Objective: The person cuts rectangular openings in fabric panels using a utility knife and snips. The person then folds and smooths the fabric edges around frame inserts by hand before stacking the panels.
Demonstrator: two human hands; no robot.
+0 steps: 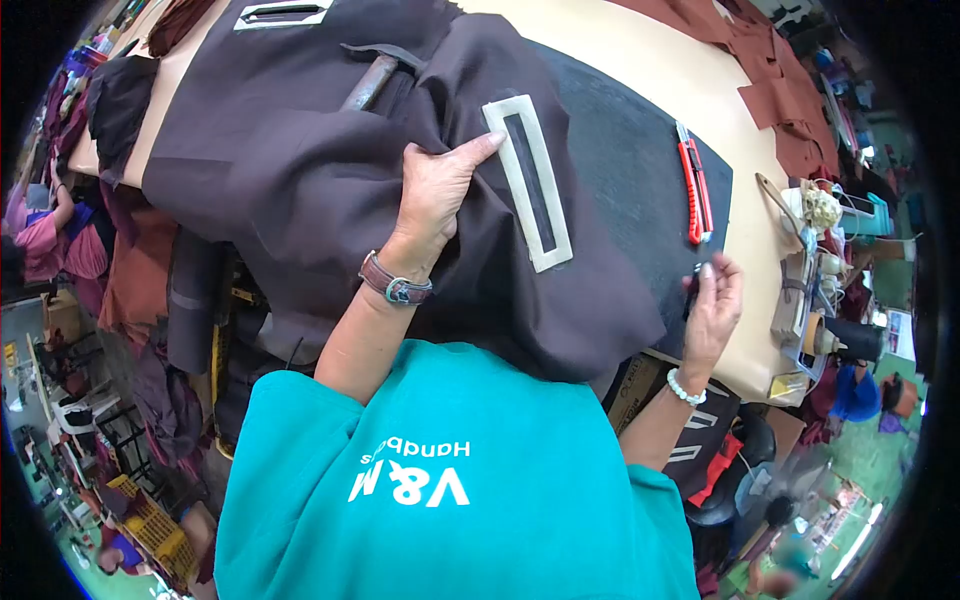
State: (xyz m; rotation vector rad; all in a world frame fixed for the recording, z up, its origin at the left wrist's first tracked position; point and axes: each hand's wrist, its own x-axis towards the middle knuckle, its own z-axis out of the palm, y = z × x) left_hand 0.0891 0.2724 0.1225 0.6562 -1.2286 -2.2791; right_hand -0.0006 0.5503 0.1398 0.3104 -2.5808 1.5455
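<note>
Teal shirt [450,550] on me, nearest the camera. Brown-strapped watch [395,283] on my left wrist, pale bead bracelet [685,390] on my right. My left hand [435,190] gripped the dark cloth [605,290], thumb on the edge of the pale slotted frame [517,195], other fingers hidden in the folds. That frame lay tilted on the bunched cloth, in front of me. My right hand [715,305] was just below the red cutter [692,185], fingers curled toward the thumb; small dark bit at the tips, couldn't tell if I held it. Cutter lay on the dark mat [630,140], mat on the cream table [760,340]. Further up, a hammer-like tool [370,82] poked out of the folds. Second pale frame [270,23] sat at the cloth's far end; rust-coloured pieces [805,125] lay along the table's far right edge.
</note>
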